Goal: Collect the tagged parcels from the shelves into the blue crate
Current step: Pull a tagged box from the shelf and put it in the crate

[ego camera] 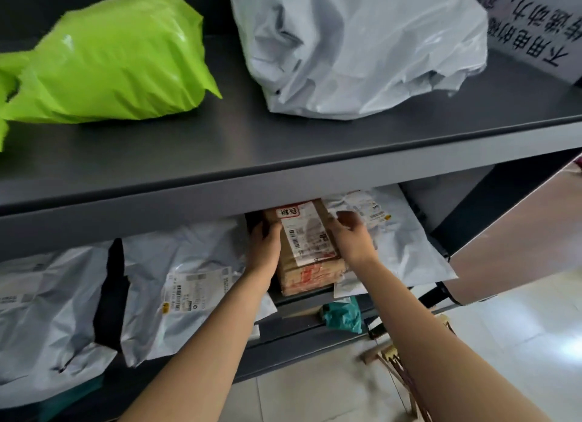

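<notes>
A brown cardboard parcel (pixel 310 251) with a white shipping label and red print lies on the second shelf, partly under the upper shelf's edge. My left hand (pixel 264 248) grips its left side. My right hand (pixel 352 237) holds its right side, fingers curled over the top edge. Grey poly-bag parcels with labels lie to both sides: one (pixel 185 283) left of the box, another (pixel 396 232) to the right under my right hand. The blue crate is not in view.
The dark grey upper shelf (pixel 283 144) carries a bright green bag (pixel 116 59) and a large grey bag (pixel 356 47). A far-left grey parcel (pixel 44 311) sits on the second shelf. A teal packet (pixel 343 314) lies on a lower shelf. Wooden sticks (pixel 396 368) rest on the tiled floor.
</notes>
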A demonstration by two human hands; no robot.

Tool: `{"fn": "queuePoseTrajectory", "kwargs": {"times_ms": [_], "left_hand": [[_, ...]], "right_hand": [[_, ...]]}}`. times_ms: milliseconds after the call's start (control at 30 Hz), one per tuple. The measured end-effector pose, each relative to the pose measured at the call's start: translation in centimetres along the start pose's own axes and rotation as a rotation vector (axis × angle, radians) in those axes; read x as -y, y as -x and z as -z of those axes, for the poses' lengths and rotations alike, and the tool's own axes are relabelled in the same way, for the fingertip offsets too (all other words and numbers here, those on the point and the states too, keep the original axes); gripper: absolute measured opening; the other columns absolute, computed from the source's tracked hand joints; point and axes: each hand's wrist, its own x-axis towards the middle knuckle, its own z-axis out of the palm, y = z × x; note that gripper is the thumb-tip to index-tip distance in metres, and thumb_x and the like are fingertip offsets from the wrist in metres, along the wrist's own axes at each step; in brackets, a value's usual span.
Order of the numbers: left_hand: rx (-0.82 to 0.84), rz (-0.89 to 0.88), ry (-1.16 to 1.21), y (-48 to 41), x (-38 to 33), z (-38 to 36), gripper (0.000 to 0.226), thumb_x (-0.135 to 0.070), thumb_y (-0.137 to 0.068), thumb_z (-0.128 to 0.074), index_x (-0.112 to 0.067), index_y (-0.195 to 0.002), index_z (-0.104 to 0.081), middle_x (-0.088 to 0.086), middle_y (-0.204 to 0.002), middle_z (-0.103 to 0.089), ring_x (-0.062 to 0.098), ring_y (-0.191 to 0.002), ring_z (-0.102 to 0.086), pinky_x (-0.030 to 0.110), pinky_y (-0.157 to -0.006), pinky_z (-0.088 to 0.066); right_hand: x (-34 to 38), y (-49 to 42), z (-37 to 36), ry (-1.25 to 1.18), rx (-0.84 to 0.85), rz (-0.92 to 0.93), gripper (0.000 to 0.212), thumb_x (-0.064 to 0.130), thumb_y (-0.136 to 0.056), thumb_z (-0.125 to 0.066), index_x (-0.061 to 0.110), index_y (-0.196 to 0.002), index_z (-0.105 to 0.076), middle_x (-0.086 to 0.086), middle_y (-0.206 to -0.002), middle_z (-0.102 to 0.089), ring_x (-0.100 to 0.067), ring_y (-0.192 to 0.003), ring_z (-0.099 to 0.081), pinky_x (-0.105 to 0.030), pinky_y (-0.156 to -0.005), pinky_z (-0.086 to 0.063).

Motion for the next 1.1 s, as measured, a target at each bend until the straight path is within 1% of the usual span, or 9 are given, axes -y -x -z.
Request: {"fn": "queuePoseTrajectory", "kwargs": {"times_ms": [100, 233, 400, 567, 667, 733, 867, 933, 1100], "left_hand": [[-0.009, 0.099, 0.005, 0.2, 0.6, -0.9, 0.056, -0.048, -0.097, -0.042, -0.02, -0.146, -0.039, 0.009, -0.14, -0.053, 0.03, -0.123, -0.052, 0.033, -0.092, -0.039], [-0.003, 0.102, 0.017, 0.5, 1.0, -1.3, 0.053, -0.046, -0.099, -0.04, -0.023, -0.147, -0.038, 0.006, -0.14, -0.053, 0.027, -0.125, -0.051, 0.027, -0.086, -0.033], [0.002, 0.057, 0.072, 1.3, 1.2, -1.4, 0.05, -0.048, -0.098, -0.038, -0.029, -0.145, -0.04, 0.002, -0.137, -0.057, 0.025, -0.119, -0.056, 0.027, -0.084, -0.036], [0.041, 0.034, 0.082, 3.2, 1.6, -0.1, 0.054, -0.058, -0.091, -0.039, -0.032, -0.137, -0.049, -0.001, -0.126, -0.065, 0.016, -0.102, -0.065, 0.023, -0.066, -0.046], [0.049, -0.058, 0.134, 5.3, 0.8, 1.1, 0.042, -0.037, -0.1, -0.041, -0.029, -0.141, -0.042, -0.003, -0.124, -0.062, 0.003, -0.09, -0.061, 0.013, -0.058, -0.047], [0.078, -0.125, 0.166, 6.7, 0.6, 2.0, 0.04, -0.032, -0.101, -0.043, -0.037, -0.141, -0.038, -0.005, -0.127, -0.06, 0.003, -0.096, -0.06, 0.01, -0.063, -0.049], [0.106, -0.216, 0.154, 8.0, 1.2, 3.7, 0.046, -0.032, -0.1, -0.044, -0.05, -0.14, -0.031, -0.012, -0.139, -0.052, 0.005, -0.118, -0.055, 0.013, -0.079, -0.047], [0.104, -0.217, 0.158, 8.3, 1.4, 4.4, 0.051, -0.033, -0.099, -0.045, -0.045, -0.146, -0.028, -0.012, -0.143, -0.05, 0.004, -0.119, -0.054, 0.011, -0.08, -0.047], [0.068, -0.187, 0.215, 9.0, 2.1, 6.0, 0.055, -0.032, -0.099, -0.045, -0.037, -0.151, -0.025, -0.004, -0.146, -0.049, 0.008, -0.116, -0.054, 0.004, -0.067, -0.049]], "right_hand": [[-1.1, 0.3, -0.9, -0.009, 0.1, -0.031, 0.038, 0.041, -0.097, -0.055, 0.013, -0.123, -0.057, -0.002, -0.103, -0.067, -0.018, -0.088, -0.063, -0.032, -0.077, -0.05], [-2.1, 0.5, -1.6, -0.019, 0.091, -0.008, 0.034, 0.045, -0.095, -0.057, 0.019, -0.117, -0.062, 0.001, -0.096, -0.071, -0.021, -0.09, -0.068, -0.039, -0.086, -0.055], [-2.2, 1.7, -1.5, -0.089, 0.109, 0.069, 0.024, 0.043, -0.096, -0.057, 0.026, -0.112, -0.061, 0.012, -0.087, -0.07, -0.01, -0.082, -0.069, -0.025, -0.073, -0.055], [-3.0, 4.2, -2.1, -0.19, 0.08, 0.095, 0.01, 0.048, -0.093, -0.057, 0.04, -0.099, -0.06, 0.007, -0.104, -0.073, -0.016, -0.099, -0.07, -0.042, -0.091, -0.056], [-2.8, 6.9, -2.5, -0.284, 0.038, 0.138, 0.013, 0.043, -0.096, -0.056, 0.041, -0.109, -0.059, 0.013, -0.104, -0.073, -0.008, -0.099, -0.07, -0.03, -0.086, -0.058], [-2.8, 8.7, -2.8, -0.364, 0.013, 0.168, 0.024, 0.039, -0.097, -0.057, 0.036, -0.12, -0.058, 0.014, -0.105, -0.073, -0.003, -0.098, -0.07, -0.024, -0.082, -0.059], [-3.2, 11.3, -3.9, -0.443, -0.034, 0.214, 0.031, 0.037, -0.096, -0.058, 0.038, -0.127, -0.055, 0.011, -0.11, -0.073, -0.007, -0.1, -0.071, -0.031, -0.083, -0.06], [-3.0, 11.8, -4.4, -0.453, -0.043, 0.229, 0.027, 0.034, -0.097, -0.058, 0.046, -0.121, -0.055, 0.014, -0.11, -0.073, -0.006, -0.101, -0.07, -0.029, -0.083, -0.059], [-2.7, 12.8, -5.4, -0.43, -0.004, 0.237, 0.04, 0.034, -0.097, -0.058, 0.029, -0.136, -0.053, 0.009, -0.117, -0.071, -0.006, -0.106, -0.068, -0.037, -0.091, -0.058]]}}
